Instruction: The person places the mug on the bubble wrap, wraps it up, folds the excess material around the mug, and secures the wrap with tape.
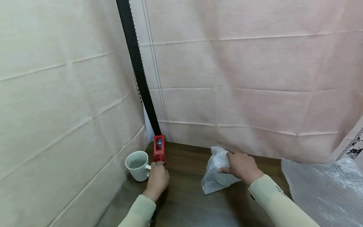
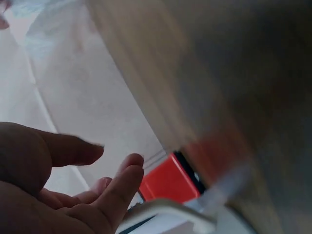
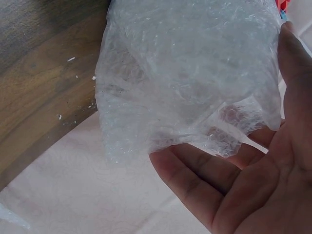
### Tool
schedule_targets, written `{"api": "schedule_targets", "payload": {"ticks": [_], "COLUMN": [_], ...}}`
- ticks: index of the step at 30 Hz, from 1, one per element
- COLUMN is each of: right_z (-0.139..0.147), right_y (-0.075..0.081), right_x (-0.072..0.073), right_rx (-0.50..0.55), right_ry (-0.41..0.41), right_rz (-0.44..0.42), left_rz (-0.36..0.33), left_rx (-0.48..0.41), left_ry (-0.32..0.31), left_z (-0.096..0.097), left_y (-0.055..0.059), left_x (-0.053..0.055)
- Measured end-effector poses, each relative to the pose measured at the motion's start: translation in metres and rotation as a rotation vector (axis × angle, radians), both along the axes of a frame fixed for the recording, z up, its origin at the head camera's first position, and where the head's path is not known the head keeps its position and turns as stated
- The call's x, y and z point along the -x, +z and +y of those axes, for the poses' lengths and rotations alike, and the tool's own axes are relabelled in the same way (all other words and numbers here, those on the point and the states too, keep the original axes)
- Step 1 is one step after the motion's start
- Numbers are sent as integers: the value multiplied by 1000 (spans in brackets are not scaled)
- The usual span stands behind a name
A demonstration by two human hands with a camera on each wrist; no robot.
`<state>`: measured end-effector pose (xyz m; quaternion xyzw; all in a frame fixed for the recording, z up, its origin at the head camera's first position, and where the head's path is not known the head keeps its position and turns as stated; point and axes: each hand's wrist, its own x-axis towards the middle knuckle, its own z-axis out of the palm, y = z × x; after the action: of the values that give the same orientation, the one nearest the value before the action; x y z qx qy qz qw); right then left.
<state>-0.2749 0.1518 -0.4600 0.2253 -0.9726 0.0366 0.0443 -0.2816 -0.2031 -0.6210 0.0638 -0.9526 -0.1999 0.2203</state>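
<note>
My left hand [image 1: 158,180] is beside the handle of a white mug [image 1: 137,170], at the near end of a red tape dispenser [image 1: 159,149]. In the left wrist view its thumb and fingers [image 2: 117,195] are apart with nothing visible between them; the mug handle [image 2: 170,207] and red dispenser [image 2: 170,183] are just past the fingertips. My right hand [image 1: 244,166] holds a small bubble-wrap bundle [image 1: 213,170] over the table. Up close, the thumb is along one side of the bundle [image 3: 190,63] and the fingers are at its edge. What the wrap contains cannot be made out.
A large bubble-wrap sheet [image 1: 330,194] covers the right side of the brown wooden table [image 1: 187,212]. Pale cloth [image 1: 250,79] hangs behind and at the left. A long black toothed strip [image 1: 135,54] rises from the back left corner. Small white bits [image 3: 70,59] lie on the wood.
</note>
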Motion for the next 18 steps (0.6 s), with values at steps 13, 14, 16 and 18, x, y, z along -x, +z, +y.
{"api": "schedule_targets", "payload": {"ticks": [13,14,16,18], "right_z": [0,0,0,-1], "right_y": [-3,-3,-2,-1], "right_x": [-1,-1,0,0], "right_rx": [-26,-29,-32,-34], "right_ry": [21,21,15,16], "right_rz": [14,18,19,22], "left_rz": [54,62,80,83], "left_rx": [145,153,175,203], "left_ry": [54,54,52,51], "left_z": [16,15,14,15], "left_y": [46,46,47,50], "left_x": [-51,-51,-50,-50]}}
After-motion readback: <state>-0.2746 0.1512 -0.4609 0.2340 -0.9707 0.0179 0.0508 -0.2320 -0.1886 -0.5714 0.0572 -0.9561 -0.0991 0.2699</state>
